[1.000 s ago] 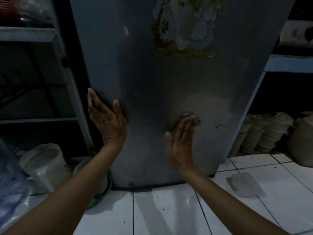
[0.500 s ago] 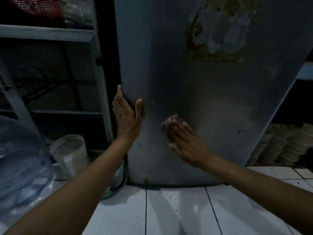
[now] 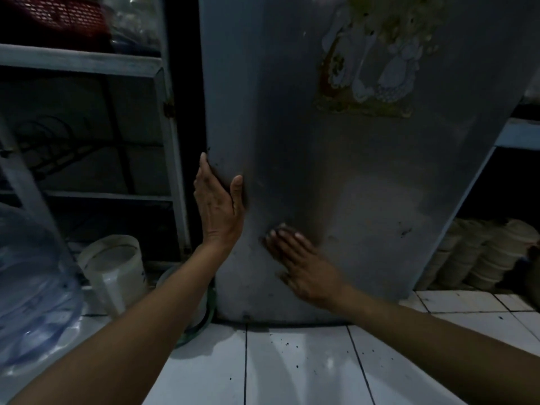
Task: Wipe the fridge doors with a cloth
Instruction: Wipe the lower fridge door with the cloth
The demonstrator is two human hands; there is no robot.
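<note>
The right hand (image 3: 304, 264) lies flat, fingers straight, pressing a small pale cloth (image 3: 284, 227) against the grey metal fridge door (image 3: 365, 171) at 7 o'clock from the faded cartoon sticker (image 3: 377, 54) — only a sliver of cloth shows. The left hand (image 3: 217, 206), at 10 o'clock from the right, braces the door's left edge, fingers straight, thumb on the front face.

shelf (image 3: 87, 62) left of fridge door (image 3: 350, 171) | jug (image 3: 114, 267) below shelf
</note>
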